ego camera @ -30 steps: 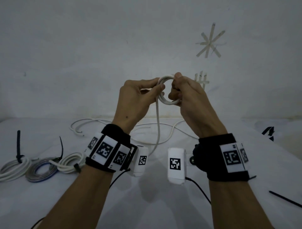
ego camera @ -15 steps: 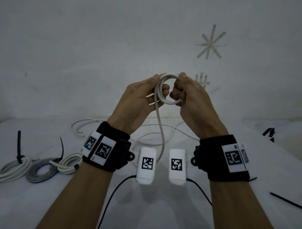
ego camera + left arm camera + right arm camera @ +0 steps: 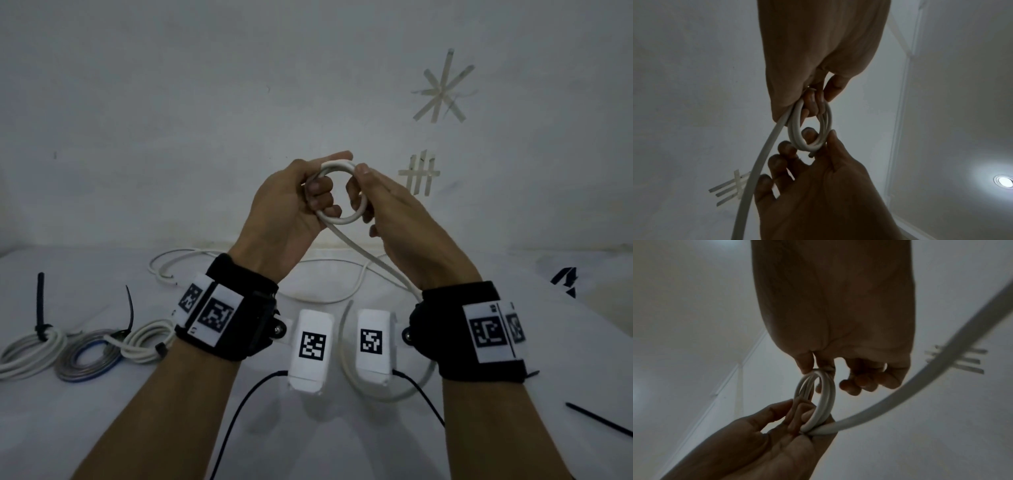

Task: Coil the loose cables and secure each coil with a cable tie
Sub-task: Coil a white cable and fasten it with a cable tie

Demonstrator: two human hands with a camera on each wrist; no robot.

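A small coil of white cable (image 3: 342,221) is held up in front of the wall, between both hands. My left hand (image 3: 322,185) grips its left side, fingers curled through the ring. My right hand (image 3: 359,192) pinches the right side with thumb on top. The loose tail (image 3: 380,265) runs down to the right, passes under my right wrist and loops back over the table. In the left wrist view the coil (image 3: 797,134) shows several turns between my left hand (image 3: 818,100) and my right hand (image 3: 812,146). The right wrist view shows the coil (image 3: 826,402) the same way.
Three tied coils (image 3: 89,356) lie at the table's left, with black tie ends sticking up. More loose white cable (image 3: 329,301) lies at the back middle. A loose black cable tie (image 3: 599,419) lies at the right. Black wires run from the wrist cameras.
My left hand has turned palm toward me and laid the cable onto the coil. The tail has swung from hanging between my wrists to running under the right wrist.
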